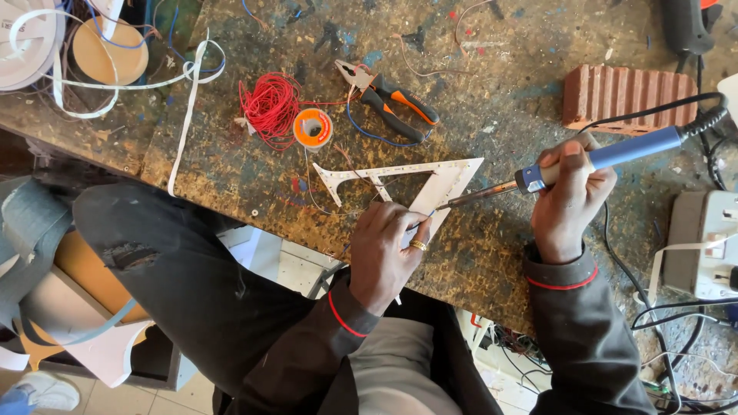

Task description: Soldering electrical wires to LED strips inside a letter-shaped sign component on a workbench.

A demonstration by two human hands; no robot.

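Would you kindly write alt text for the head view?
A right hand holds a blue-handled soldering iron to a white letter-shaped panel that the left hand steadies on a paint-stained workbench. Pliers, red wire and a brick lie behind.

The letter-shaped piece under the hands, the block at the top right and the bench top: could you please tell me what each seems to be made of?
Letter-shaped piece: probably thin white plastic or board, matt, with rows of small holes along its bars. Block: looks like fired clay brick, reddish, ribbed, rough. Bench top: seemingly chipboard, judging by its speckled flakes, with paint stains. The left hand steadies the piece; the right hand holds a blue-handled soldering iron.
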